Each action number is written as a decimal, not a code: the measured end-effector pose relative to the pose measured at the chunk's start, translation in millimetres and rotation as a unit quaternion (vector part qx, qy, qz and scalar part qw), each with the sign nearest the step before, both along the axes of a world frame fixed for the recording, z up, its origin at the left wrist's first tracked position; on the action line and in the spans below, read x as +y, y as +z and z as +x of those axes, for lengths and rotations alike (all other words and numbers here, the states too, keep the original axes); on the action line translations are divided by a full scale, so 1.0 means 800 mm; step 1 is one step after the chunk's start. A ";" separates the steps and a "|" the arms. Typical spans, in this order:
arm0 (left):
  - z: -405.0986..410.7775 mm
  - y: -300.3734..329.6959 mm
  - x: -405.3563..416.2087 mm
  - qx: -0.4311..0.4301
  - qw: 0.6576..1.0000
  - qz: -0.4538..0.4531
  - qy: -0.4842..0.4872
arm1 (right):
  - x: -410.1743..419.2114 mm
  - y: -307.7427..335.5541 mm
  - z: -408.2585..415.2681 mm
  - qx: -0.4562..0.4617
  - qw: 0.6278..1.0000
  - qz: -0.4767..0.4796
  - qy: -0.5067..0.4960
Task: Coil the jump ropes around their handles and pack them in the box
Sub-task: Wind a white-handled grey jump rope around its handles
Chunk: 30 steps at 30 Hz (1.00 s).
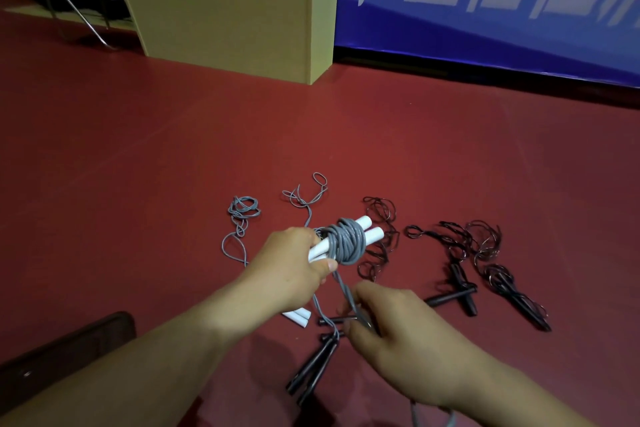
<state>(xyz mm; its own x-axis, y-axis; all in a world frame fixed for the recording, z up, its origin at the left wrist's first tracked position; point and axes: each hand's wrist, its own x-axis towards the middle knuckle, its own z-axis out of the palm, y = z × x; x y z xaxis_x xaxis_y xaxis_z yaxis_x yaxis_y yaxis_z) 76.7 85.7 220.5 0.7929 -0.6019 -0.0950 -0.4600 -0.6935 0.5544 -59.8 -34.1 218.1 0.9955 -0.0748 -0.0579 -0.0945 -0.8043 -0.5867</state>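
Gripping a pair of white handles (360, 230) side by side, the left hand (294, 267) is holding them tilted above the red floor (138, 184), its fingers closed around their lower part and the thumb pressing near the coil. A thick bundle of grey rope (346, 241) is sitting wound around the middle of these handles, and the white tips are sticking out up and to the right of it. One strand is running down from the coil to the right hand (398, 329), which is pinching it between narrowed fingertips just below and right of the left hand.

On the floor, more grey rope (242, 215) is lying loose in small tangles beyond the left hand, and another pair of white handle ends (298, 317) is showing beneath the left wrist. Black handles (311, 371) are lying close under the hands, partly hidden by them. Further right, black jump ropes (464, 274) are lying spread out with their thin dark cords in loose loops, some touching one another.

Well behind all this, the cardboard box (225, 0) is standing upright on the floor, next to a blue banner (502, 21) with white characters. A metal chair frame (69, 0) is standing to the left of the box.
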 end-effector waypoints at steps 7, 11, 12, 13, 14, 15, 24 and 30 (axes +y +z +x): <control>-0.006 0.000 0.000 0.012 0.994 0.073 -0.082 | -0.026 -0.002 0.000 -0.078 0.992 -0.102 -0.011; -0.017 -0.003 0.002 0.008 0.973 0.108 -0.202 | -0.035 0.002 0.001 -0.085 0.965 -0.240 -0.054; -0.019 -0.003 0.002 0.011 0.969 0.107 -0.224 | -0.038 0.001 0.001 -0.085 0.962 -0.250 -0.065; -0.019 -0.001 0.003 0.014 0.966 0.104 -0.238 | -0.041 0.002 0.002 -0.084 0.960 -0.257 -0.076; -0.018 0.001 0.004 0.018 0.964 0.098 -0.248 | -0.043 0.004 0.003 -0.083 0.959 -0.257 -0.088; -0.017 0.003 0.004 0.027 0.962 0.088 -0.256 | -0.046 0.007 0.003 -0.078 0.957 -0.258 -0.104; -0.023 0.010 0.016 0.178 0.910 0.066 -0.368 | -0.068 0.030 0.007 0.016 0.999 -0.030 -0.037; -0.019 0.029 0.022 0.404 0.826 -0.107 -0.378 | -0.079 0.033 0.004 0.034 0.900 0.434 0.024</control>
<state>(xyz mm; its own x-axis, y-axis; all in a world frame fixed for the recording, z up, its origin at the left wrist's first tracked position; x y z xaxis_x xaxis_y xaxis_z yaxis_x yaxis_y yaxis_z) 61.5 103.4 244.1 -0.0878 -0.9679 -0.2355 -0.1367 -0.2225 0.9653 -56.8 -97.2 244.8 0.9884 0.0700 -0.1345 -0.1312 -0.0489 -0.9901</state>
